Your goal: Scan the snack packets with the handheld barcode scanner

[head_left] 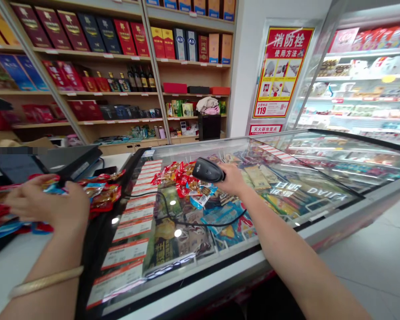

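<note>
My right hand [232, 178] is wrapped round a black corded barcode scanner [207, 170], held over a heap of red and blue snack packets [183, 180] on the freezer's glass lid [286, 186]. The scanner's cable [186, 221] trails across the glass. My left hand [50, 202] rests with fingers curled on a pile of snack packets [102, 195] on the white counter at the left; a pale bangle [45, 281] circles that wrist. Whether the left fingers grip a packet is hidden.
A black register screen [70, 160] stands behind the left pile. Price labels [133, 222] line the freezer's left edge. Shelves of boxed liquor [96, 40] fill the back wall. A refrigerated display [363, 75] and a red fire-hydrant poster [282, 71] stand at the right.
</note>
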A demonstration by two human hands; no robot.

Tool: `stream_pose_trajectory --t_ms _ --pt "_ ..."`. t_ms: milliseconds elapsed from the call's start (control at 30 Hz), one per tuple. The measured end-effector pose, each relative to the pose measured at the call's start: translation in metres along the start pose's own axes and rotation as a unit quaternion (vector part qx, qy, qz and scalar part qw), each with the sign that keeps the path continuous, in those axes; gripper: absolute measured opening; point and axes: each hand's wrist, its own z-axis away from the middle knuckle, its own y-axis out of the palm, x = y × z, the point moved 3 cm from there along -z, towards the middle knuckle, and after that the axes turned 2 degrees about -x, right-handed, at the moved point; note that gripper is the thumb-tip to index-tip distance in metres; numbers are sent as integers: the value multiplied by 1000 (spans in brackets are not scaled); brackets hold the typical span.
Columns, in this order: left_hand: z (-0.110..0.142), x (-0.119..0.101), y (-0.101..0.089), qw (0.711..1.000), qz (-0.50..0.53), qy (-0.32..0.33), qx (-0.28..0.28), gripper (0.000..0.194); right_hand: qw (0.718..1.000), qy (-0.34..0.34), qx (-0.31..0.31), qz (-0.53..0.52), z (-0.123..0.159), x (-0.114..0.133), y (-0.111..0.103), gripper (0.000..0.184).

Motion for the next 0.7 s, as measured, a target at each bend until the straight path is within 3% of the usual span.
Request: stream_pose_trajectory --t_ms 33,100,200,267,333,433,533,700 --pt "9 -11 4 1000 -6 21 -21 36 1000 5 -8 1 0 -2 -1 27" --pt "33 -35 18 992 10 124 13 26 1000 10 -20 3 0 -4 -2 27" --pt "81 -61 46 933 74 294 195 21 999 17 -27 13 0 -5 -3 25" --pt "113 -68 62 880 76 355 308 24 999 24 -21 21 -1 -5 -2 26" --pt "139 -71 73 845 31 388 366 27 999 28 -10 24 -1 -5 0 28" --pt "156 -72 84 826 -49 408 385 32 999 27 -4 21 -2 -4 2 31" --pt "158 -74 92 809 -80 420 404 33 999 22 -4 24 -2 -3 3 31" --pt "154 -74 96 814 -26 422 398 32 999 20 -6 34 -2 -1 2 27"
